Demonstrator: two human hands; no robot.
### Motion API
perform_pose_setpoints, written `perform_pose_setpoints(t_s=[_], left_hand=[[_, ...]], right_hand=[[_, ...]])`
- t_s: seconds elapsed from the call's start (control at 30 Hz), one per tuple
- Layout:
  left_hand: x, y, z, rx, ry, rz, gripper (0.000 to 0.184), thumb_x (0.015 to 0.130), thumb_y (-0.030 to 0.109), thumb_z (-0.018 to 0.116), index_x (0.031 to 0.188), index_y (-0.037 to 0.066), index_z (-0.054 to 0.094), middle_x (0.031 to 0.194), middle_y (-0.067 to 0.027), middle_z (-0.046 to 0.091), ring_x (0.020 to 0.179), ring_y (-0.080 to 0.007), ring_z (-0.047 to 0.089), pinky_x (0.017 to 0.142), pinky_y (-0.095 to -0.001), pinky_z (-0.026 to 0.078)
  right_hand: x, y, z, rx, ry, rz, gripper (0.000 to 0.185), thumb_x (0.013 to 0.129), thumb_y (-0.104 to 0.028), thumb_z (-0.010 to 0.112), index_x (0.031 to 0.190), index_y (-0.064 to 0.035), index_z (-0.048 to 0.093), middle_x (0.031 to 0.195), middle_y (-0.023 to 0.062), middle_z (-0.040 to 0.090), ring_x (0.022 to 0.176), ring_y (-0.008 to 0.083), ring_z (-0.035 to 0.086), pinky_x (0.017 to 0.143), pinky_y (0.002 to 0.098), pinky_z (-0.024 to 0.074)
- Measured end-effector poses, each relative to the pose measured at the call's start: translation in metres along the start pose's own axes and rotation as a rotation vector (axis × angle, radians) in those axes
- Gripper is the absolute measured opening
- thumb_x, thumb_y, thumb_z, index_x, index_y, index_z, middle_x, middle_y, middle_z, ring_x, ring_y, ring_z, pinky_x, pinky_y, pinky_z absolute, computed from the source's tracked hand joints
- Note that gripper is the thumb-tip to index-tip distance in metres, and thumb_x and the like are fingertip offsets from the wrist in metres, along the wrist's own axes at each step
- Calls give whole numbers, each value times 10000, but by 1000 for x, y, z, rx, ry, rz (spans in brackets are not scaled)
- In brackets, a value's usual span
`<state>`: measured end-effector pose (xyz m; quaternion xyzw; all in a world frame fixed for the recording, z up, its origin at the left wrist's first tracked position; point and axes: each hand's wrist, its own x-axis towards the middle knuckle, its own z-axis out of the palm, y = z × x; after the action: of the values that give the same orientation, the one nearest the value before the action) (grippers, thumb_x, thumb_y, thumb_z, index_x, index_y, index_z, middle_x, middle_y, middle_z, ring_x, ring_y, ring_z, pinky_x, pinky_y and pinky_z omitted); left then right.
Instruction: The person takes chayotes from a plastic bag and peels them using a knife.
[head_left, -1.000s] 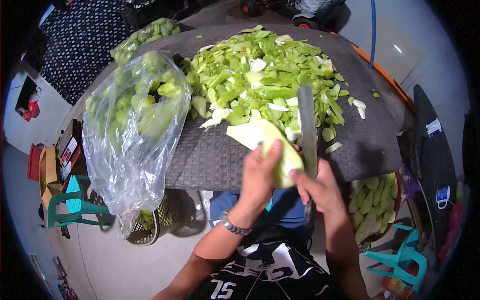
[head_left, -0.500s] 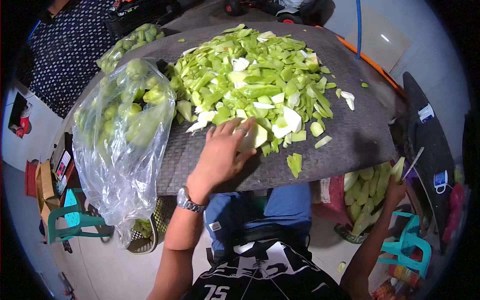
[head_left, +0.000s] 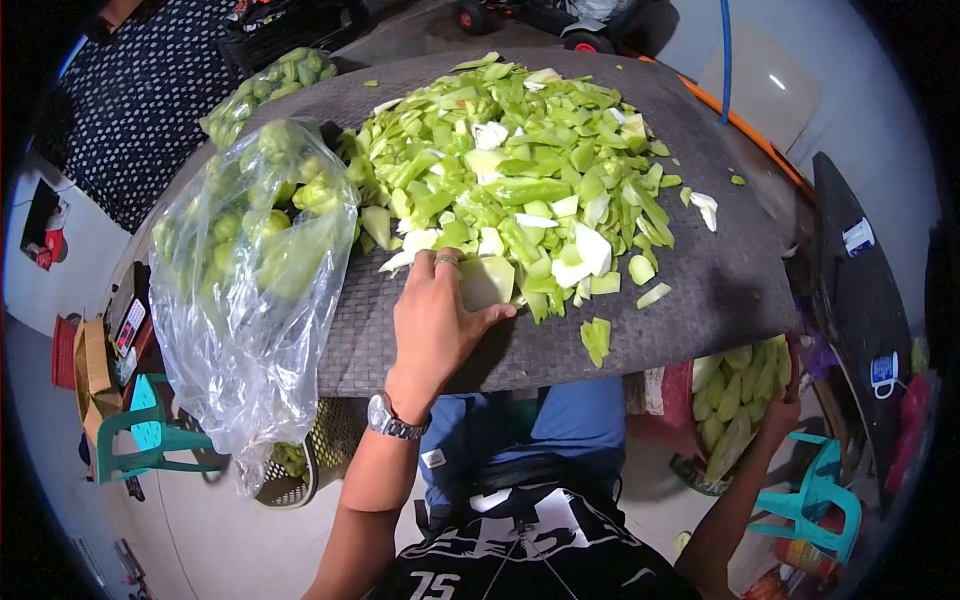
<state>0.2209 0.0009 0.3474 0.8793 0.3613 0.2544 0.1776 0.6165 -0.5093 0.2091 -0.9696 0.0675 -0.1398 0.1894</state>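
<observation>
My left hand (head_left: 432, 312), with a ring and a wristwatch, rests at the near edge of a heap of green peelings and cut pieces (head_left: 540, 190). Its fingers and thumb close around a pale, flat-faced chayote piece (head_left: 488, 284) on the dark woven tabletop (head_left: 430, 368). Low on the right, my right hand (head_left: 779, 412) is at the edge of a reddish tub (head_left: 676, 398) holding peeled pale-green chayotes (head_left: 728, 405). Its fingertips are mostly hidden, and no knife can be made out there.
A clear plastic bag (head_left: 260, 300) of whole green chayotes stands left of the heap, with another bag (head_left: 268, 88) behind it. Teal stools (head_left: 150, 430) (head_left: 815, 495) are on both sides. A yellowish basket (head_left: 290, 485) sits under the table. A dark board (head_left: 860, 320) leans at right.
My left hand has drawn slightly nearer, its fingers now curled around the chayote piece. My right hand has lowered to the tub; the peeled chayote and knife it held up are out of sight.
</observation>
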Motion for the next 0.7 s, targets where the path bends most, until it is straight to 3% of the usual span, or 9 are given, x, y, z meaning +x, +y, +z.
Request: perform_pose_setpoints(t_s=[0.13,0.17,0.3,0.4,0.47,0.5,0.53,0.6,0.7], left_hand=[[-10,7,5,3,152,-55,811,636,508,941,1148,-22,603,1087,-204,635,932,-416,674,764,-474,559],[-12,7,7,-1,189,-49,813,634,516,940,1141,-23,603,1081,-204,634,930,-414,676,755,-476,558],[-14,4,12,24,58,-26,752,671,473,938,1127,-30,614,966,-197,686,875,-418,691,748,-479,559],[-11,12,12,-66,-46,-66,658,700,383,943,1113,-26,634,864,-184,709,820,-411,706,754,-454,567],[-8,18,7,-201,-50,-105,589,717,307,945,1105,-21,648,811,-176,715,790,-380,728,762,-429,573],[-5,28,-7,-367,-188,-264,529,742,170,923,1161,-12,656,974,-184,733,925,-286,746,819,-372,572],[-6,24,-3,-461,-177,-151,520,757,154,896,1182,-14,647,1018,-181,724,938,-300,739,823,-377,569],[-14,14,3,-642,-150,71,506,788,121,841,1226,-20,629,1108,-177,707,965,-326,724,832,-386,562],[-29,20,-1,-706,-123,-16,452,807,57,776,1227,-23,630,1232,-133,652,1041,-276,692,883,-377,545]], right_hand=[[-5,-44,-16,197,296,-66,589,1004,-623,569,1168,-79,723,898,160,668,850,335,634,831,449,515],[-13,-75,-33,152,241,-40,613,973,-656,609,1080,-61,709,916,160,666,897,341,640,859,444,506],[-66,-184,-61,586,-3,-391,418,985,-461,678,1040,-47,683,944,168,680,953,323,654,877,409,503],[-144,-269,-88,516,-228,-647,221,979,-221,701,1082,-27,674,989,137,718,933,259,689,853,376,530],[-196,-317,-100,839,-549,-896,498,938,-349,771,1300,-43,620,1036,180,730,887,331,737,808,418,571],[-211,-333,-104,753,-628,-1030,639,911,-429,779,1384,-56,565,1072,212,726,927,381,737,809,445,581],[-225,-346,-108,662,-706,-1159,781,885,-509,788,1469,-70,511,1108,243,723,967,431,736,810,473,590],[-248,-364,-104,739,-649,-1362,945,855,-605,766,1553,-79,406,1164,288,702,989,479,717,798,523,595],[-251,-376,-110,619,-710,-1402,983,884,-636,716,1583,-54,344,1097,325,699,978,499,708,810,520,583]])
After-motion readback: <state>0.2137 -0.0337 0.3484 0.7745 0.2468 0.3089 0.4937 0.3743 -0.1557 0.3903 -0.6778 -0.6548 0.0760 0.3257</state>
